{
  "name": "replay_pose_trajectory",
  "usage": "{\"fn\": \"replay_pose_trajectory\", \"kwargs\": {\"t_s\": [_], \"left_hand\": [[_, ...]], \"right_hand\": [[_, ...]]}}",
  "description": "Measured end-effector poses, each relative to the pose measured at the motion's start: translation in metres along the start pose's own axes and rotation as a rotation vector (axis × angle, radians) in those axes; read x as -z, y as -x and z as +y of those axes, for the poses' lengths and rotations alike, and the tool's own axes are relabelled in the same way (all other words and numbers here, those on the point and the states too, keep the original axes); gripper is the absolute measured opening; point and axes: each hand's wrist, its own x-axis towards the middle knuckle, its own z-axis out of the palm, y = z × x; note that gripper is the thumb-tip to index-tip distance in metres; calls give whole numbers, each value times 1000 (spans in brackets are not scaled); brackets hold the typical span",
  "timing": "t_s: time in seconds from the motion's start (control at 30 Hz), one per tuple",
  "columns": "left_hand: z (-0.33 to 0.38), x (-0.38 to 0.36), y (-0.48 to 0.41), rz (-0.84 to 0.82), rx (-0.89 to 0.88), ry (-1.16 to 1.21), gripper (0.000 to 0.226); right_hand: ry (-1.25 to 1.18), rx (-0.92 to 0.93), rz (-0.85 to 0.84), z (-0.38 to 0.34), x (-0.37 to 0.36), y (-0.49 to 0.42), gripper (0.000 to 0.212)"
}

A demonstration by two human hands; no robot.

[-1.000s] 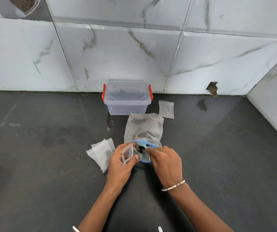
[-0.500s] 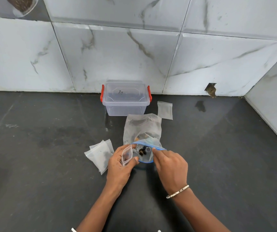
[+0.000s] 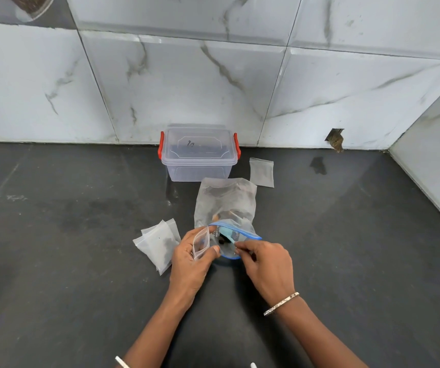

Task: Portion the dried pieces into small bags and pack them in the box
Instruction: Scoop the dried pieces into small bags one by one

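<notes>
A large clear zip bag with a blue rim lies on the dark counter, its mouth facing me and a few dark dried pieces inside near the mouth. My left hand holds a small clear bag upright between thumb and fingers, just left of that mouth. My right hand sits at the mouth's right side, its fingertips pinching at the rim; what they hold is not clear. The clear box with red clips stands shut behind, against the wall.
A pile of small empty bags lies left of my left hand. One more small bag lies right of the box. Marble-tiled walls close the back and the right side. A dark stain marks the counter at the back right.
My right hand has drawn back a little from inside the big bag's mouth to its rim. The left hand keeps the small bag in the same place.
</notes>
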Motion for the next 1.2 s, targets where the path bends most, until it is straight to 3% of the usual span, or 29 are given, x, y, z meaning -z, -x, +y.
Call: {"fn": "replay_pose_trajectory", "kwargs": {"t_s": [0.23, 0.37, 0.57, 0.7, 0.93, 1.07, 1.2], "left_hand": [[1, 2, 2, 12, 13, 57, 48], [3, 0, 3, -5, 48, 201, 43], [5, -3, 3, -49, 119, 423, 53], [8, -5, 3, -67, 132, 542, 44], [17, -7, 7, -95, 119, 496, 36], [16, -6, 7, -132, 104, 452, 41], [12, -3, 5, -115, 132, 330, 61]], "right_hand": [[-68, -66, -80, -4, 6, 5, 11], [-75, -94, -111, -4, 12, 9, 12], [-125, -176, -173, 1, 14, 15, 14], [-251, -336, -231, 3, 14, 19, 10], [-823, -764, -316, 3, 30, 15, 8], [-961, -938, -351, 6, 28, 17, 5], [-1074, -1013, -273, 6, 28, 18, 5]]}}
